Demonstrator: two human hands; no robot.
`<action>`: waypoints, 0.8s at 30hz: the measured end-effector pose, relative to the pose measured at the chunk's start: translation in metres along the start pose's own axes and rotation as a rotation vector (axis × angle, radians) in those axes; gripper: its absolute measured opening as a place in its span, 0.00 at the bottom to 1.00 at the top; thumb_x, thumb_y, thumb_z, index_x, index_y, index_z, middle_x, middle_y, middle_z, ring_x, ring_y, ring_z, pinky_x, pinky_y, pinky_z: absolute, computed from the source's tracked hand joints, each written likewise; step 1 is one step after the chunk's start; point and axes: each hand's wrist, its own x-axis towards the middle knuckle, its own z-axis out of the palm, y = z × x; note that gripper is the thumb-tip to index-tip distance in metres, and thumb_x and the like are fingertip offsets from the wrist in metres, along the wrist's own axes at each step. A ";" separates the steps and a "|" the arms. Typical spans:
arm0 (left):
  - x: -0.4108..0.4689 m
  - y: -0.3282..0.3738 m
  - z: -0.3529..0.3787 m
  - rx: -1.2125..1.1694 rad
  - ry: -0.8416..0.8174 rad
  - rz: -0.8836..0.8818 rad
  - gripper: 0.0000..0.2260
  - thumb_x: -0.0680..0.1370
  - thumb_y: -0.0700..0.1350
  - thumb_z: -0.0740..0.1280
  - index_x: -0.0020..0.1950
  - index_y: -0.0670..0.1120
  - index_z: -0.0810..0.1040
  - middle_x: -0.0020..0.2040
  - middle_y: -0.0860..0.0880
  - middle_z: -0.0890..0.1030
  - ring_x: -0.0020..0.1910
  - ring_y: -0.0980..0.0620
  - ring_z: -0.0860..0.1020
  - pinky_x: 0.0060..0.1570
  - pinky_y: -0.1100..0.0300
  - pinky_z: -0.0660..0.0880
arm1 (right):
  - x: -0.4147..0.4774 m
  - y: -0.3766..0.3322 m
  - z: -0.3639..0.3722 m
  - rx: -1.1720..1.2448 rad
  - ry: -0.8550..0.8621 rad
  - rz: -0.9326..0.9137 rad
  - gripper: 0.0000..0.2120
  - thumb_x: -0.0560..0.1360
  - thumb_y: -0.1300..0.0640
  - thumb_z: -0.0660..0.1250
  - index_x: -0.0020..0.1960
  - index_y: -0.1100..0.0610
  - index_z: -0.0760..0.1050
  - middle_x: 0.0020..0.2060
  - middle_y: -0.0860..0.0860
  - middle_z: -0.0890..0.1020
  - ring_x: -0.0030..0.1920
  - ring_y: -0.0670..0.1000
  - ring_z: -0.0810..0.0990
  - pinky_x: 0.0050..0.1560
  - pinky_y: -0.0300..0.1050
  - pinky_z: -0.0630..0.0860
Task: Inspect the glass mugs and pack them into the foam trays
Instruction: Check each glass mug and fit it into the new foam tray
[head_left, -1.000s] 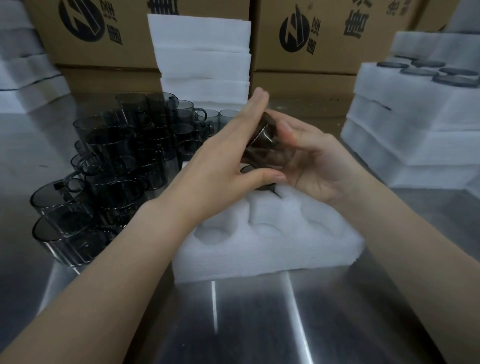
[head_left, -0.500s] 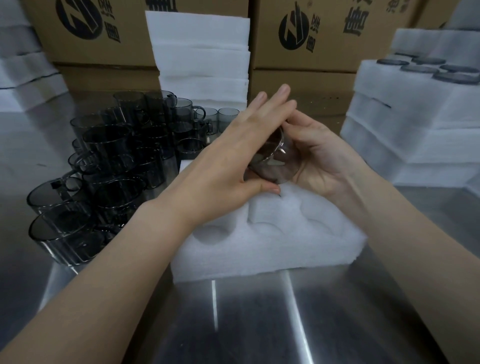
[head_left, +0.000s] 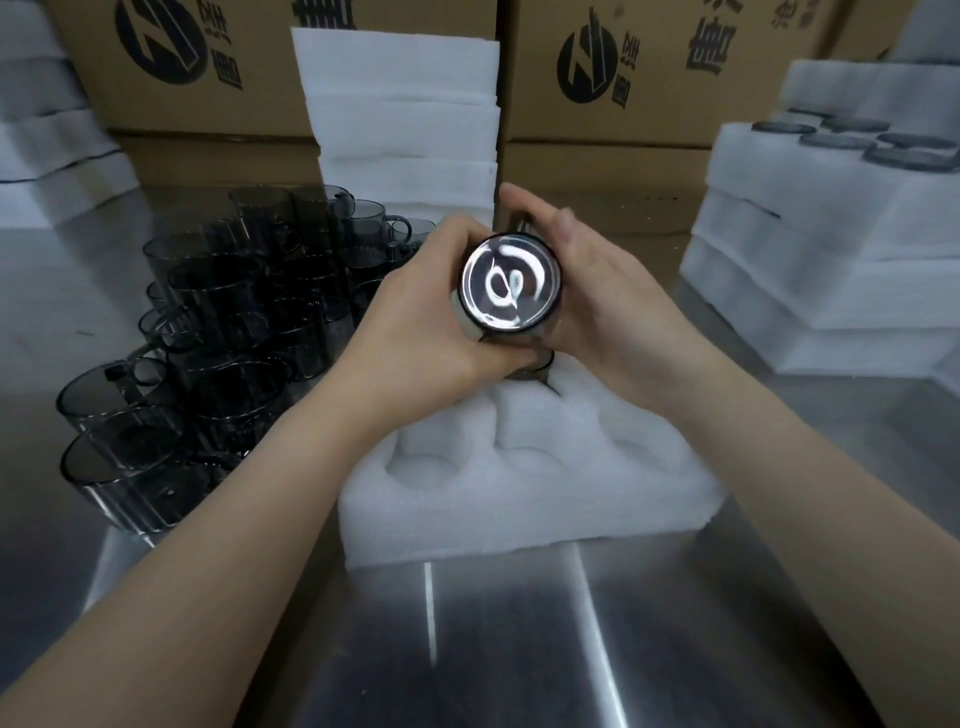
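While both hands, left and right, clasp one mug above the foam tray on the tabletop, its round end is tipped toward the camera, apparently for inspection before packing

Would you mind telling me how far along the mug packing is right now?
Done: filled foam trays stacked at right. In hand: one glass mug held by left hand and right hand, base toward the camera, over the foam tray whose near pockets are empty. Left: the cluster of mugs at left.
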 end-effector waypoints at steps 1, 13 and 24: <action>0.000 0.000 0.000 0.008 0.031 0.007 0.25 0.62 0.47 0.80 0.49 0.61 0.69 0.45 0.67 0.79 0.46 0.65 0.78 0.44 0.70 0.73 | -0.001 0.000 0.001 -0.052 0.010 -0.024 0.22 0.78 0.46 0.60 0.71 0.47 0.68 0.65 0.52 0.78 0.65 0.52 0.77 0.61 0.61 0.76; 0.000 -0.001 0.001 0.003 0.126 0.007 0.25 0.64 0.43 0.73 0.58 0.59 0.74 0.51 0.60 0.81 0.53 0.61 0.79 0.56 0.61 0.76 | -0.009 0.000 0.002 -0.759 0.089 -0.405 0.35 0.68 0.51 0.76 0.72 0.51 0.68 0.61 0.53 0.76 0.62 0.47 0.73 0.65 0.50 0.72; 0.001 -0.002 0.003 0.353 0.055 0.119 0.28 0.67 0.39 0.75 0.67 0.48 0.77 0.54 0.51 0.80 0.50 0.59 0.75 0.51 0.76 0.66 | -0.009 -0.004 0.007 -0.413 0.094 -0.341 0.17 0.68 0.65 0.77 0.48 0.57 0.71 0.44 0.48 0.77 0.35 0.38 0.77 0.32 0.26 0.70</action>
